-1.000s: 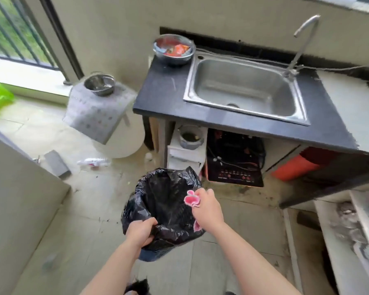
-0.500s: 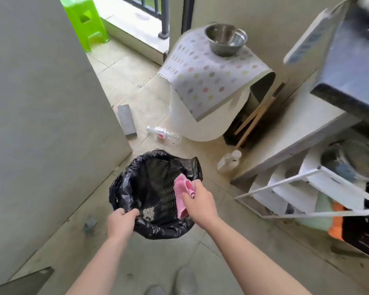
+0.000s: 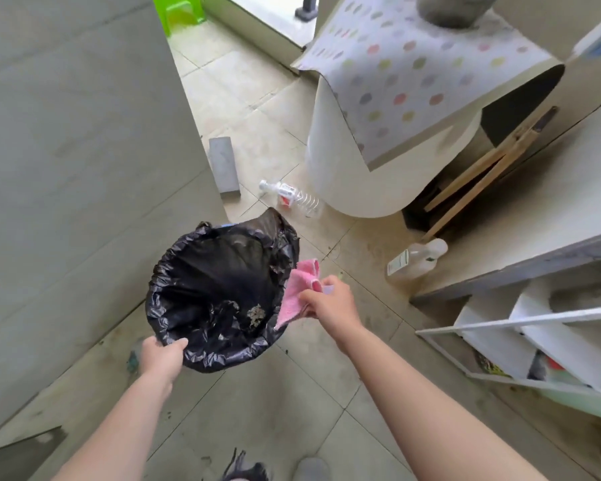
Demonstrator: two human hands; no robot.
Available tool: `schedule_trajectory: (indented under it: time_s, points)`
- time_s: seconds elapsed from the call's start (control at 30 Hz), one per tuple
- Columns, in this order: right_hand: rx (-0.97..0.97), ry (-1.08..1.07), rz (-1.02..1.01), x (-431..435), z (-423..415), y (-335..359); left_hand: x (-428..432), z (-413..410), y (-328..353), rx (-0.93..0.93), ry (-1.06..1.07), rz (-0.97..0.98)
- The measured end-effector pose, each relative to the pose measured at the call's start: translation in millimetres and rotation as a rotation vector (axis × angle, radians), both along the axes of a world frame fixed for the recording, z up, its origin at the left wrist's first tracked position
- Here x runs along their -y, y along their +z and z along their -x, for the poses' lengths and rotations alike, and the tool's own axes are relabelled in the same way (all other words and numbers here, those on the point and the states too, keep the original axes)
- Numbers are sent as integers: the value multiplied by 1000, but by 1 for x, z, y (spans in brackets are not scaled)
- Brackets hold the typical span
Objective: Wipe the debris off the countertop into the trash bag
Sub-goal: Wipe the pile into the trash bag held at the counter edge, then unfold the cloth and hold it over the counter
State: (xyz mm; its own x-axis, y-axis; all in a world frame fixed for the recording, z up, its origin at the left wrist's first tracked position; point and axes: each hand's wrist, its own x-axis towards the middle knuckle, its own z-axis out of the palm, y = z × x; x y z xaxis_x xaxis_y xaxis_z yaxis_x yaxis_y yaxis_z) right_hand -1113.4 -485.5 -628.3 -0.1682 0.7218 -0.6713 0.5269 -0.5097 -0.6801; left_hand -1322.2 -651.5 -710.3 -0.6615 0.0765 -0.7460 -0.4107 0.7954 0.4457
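Over the tiled floor (image 3: pixel 278 387), the left hand (image 3: pixel 162 355) grips the near rim of the open black trash bag (image 3: pixel 219 272). The right hand (image 3: pixel 330 302) pinches a pink cloth (image 3: pixel 297 289) at the bag's right edge. Pale crumbs (image 3: pixel 256 314) lie inside. 2 plastic bottles lie on the floor beyond.

A black trash bag (image 3: pixel 219 289) is gaping open above the tiled floor, pale crumbs lying inside; a pink cloth (image 3: pixel 297 289) is hanging at its right rim.
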Motion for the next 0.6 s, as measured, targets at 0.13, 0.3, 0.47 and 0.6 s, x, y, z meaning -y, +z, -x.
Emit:
schedule_trajectory:
  time_s: [0.13,0.3,0.47,0.6]
  points:
    - [-87,-91,56,5,-16,61,-20,-27,80,-154,-239,97]
    - [-123,-160,29,27,-60,178,-54,-91,221,-194,-612,-139]
    - [-133,-277,3,76,-128,306,-56,-179,381,56,-705,-461]
    - [-138,-471,-46,125,-198,383,-30,-242,473,169,-910,-535]
